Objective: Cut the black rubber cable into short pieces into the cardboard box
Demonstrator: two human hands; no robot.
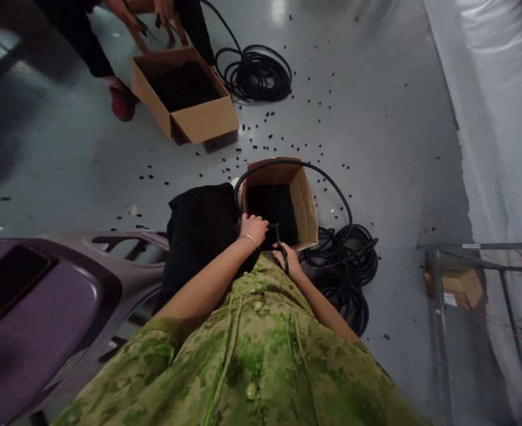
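My box [307, 204]: matt brown cardboard. Hose [331, 183]: smooth black rubber or plastic, slight sheen. Floor [376, 136]: glossy grey. My bracelet [248, 238]: shiny metal.

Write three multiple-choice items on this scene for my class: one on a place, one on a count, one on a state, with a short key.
1. Where is the nearer cardboard box?
A. on the purple chair
B. on the floor before the person's hands
C. on the metal rack

2. How many open cardboard boxes stand on the floor?
A. two
B. four
C. five

3. What is the right hand doing?
A. resting open
B. holding a black hose
C. gripping a box flap

Key: B, it stands on the grey floor by both hands; A, nearer box and farther box; B, fingers close round the hose.
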